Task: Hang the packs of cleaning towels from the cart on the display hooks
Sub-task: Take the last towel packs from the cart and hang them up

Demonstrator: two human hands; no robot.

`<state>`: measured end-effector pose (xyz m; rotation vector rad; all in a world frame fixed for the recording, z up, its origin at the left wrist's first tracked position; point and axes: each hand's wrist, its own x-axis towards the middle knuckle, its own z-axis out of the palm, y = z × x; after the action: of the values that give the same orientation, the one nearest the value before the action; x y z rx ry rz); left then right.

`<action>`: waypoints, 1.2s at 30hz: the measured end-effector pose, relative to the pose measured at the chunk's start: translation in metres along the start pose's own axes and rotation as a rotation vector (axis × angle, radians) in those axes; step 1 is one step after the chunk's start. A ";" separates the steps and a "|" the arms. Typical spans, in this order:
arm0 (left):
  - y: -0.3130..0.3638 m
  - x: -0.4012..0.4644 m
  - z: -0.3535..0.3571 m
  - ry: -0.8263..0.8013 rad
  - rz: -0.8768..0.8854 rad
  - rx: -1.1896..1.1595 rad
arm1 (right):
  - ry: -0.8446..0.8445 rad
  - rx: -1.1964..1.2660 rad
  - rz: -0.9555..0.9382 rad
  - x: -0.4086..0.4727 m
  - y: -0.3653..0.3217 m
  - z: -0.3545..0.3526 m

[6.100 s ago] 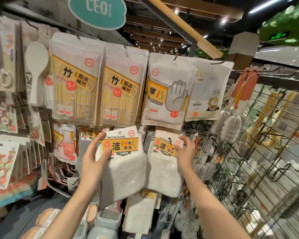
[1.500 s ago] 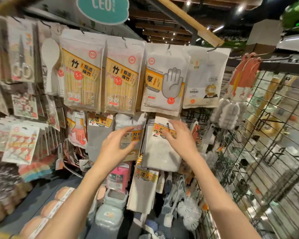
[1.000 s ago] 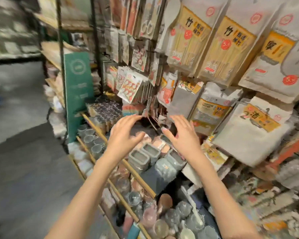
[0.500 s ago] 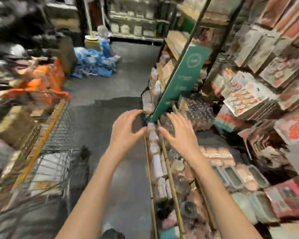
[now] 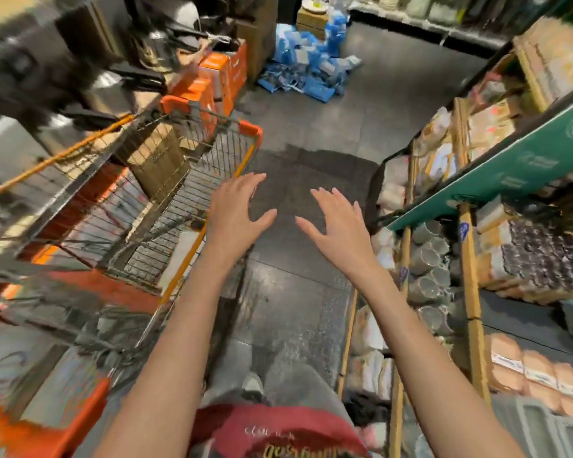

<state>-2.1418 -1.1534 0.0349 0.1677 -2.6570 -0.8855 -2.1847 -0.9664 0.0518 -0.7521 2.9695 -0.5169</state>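
Observation:
Both hands are out in front of me over the dark floor, fingers spread and holding nothing. My left hand [image 5: 235, 213] hovers just right of the orange wire cart [image 5: 192, 166], near its right rim. My right hand [image 5: 339, 221] is about a hand's width further right, apart from the shelves. The cart sits at the left, blurred; a brown cardboard box [image 5: 156, 157] stands in its far end. I cannot make out any packs of cleaning towels in the cart. The display hooks are out of view.
Wooden-edged shelves [image 5: 470, 259] with glasses and packaged goods run along the right, under a green sign [image 5: 516, 160]. Orange boxes [image 5: 219, 77] and a heap of blue packs [image 5: 308, 71] lie at the aisle's far end. Dark floor stretches between cart and shelves.
My view has swung left and down from the hanging display to the aisle and cart. Both hands left the hung towel packs and stay empty with fingers spread.

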 end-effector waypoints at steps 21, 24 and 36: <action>-0.186 0.055 -0.031 0.241 -0.702 0.207 | -0.389 -0.118 -0.707 0.258 -0.109 0.141; -0.198 0.066 -0.028 0.263 -0.797 0.202 | -0.465 -0.079 -0.811 0.288 -0.119 0.160; -0.234 0.012 -0.025 0.509 -1.199 0.105 | -0.805 -0.126 -1.142 0.324 -0.184 0.287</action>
<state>-2.1423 -1.3572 -0.0834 1.8380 -1.9354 -0.7949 -2.3538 -1.3599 -0.1440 -2.0246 1.6372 0.0236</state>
